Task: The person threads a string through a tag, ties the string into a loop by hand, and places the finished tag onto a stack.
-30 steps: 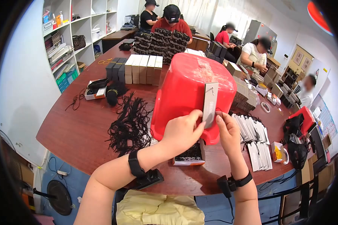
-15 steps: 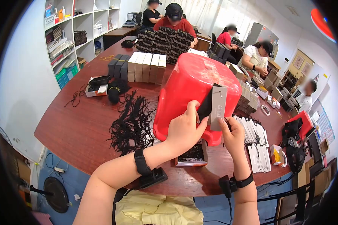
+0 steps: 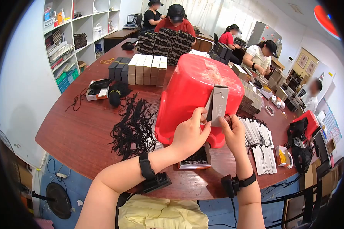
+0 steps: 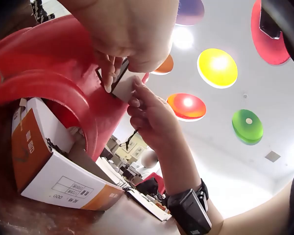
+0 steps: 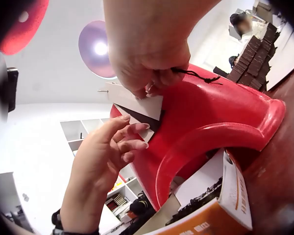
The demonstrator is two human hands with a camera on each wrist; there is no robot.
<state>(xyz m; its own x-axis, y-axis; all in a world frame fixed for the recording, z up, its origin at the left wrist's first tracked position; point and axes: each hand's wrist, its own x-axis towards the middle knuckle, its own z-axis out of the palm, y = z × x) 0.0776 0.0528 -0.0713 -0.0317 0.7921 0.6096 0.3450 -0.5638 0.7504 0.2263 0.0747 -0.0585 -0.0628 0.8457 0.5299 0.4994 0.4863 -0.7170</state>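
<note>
A grey folded hang tag (image 3: pixel 220 102) with printed lettering stands against the side of an upturned red plastic tub (image 3: pixel 185 89). Its two leaves are spread apart, and a dark inner face shows between them in the right wrist view. My right hand (image 3: pixel 235 131) pinches the lower right edge of the front leaf. A black cord (image 5: pixel 201 77) trails from the same fingers. On the other side, my left hand (image 3: pixel 188 131) has thumb and fingertips at the rear leaf, pinching its edge. Under the tub's rim sits a white and orange carton (image 4: pixel 63 181) with black cords inside.
Left of the tub lies a heap of black cords (image 3: pixel 133 128). Strung tags (image 3: pixel 263 158) are spread to the right, beside a small box with yellow contents (image 3: pixel 282 155). Card stacks (image 3: pixel 147 70) stand farther back. Other people sit around the far side of the table.
The tag turned and opened to show its dark inside, then its leaves drew nearer together. Both hands shifted slightly right and stayed at the tag.
</note>
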